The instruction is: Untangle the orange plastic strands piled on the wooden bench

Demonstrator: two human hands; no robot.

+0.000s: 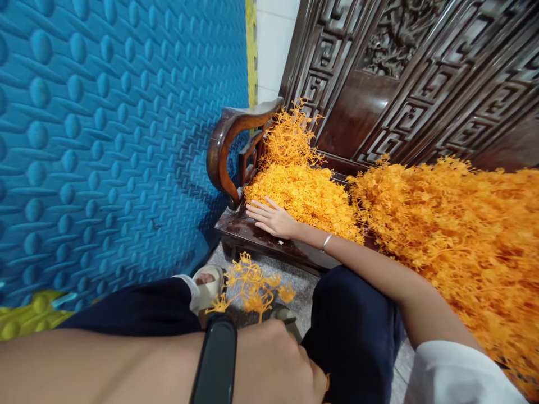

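- The orange plastic sprig point(252, 286) sits low in the frame's centre, pinched in the left hand point(278, 365), whose fingers are closed on its stem.
- It looks light, springy and snaggy, so it is best gripped at the stem.
- The right hand point(273, 219), fingers spread flat, rests at the edge of the orange sprig pile point(307, 196), mid-frame.
- The pile lies on a carved wooden bench point(240, 230).

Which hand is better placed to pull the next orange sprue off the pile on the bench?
Right. The right hand lies open against the orange pile, while the left hand is closed on a sprue near the knees.
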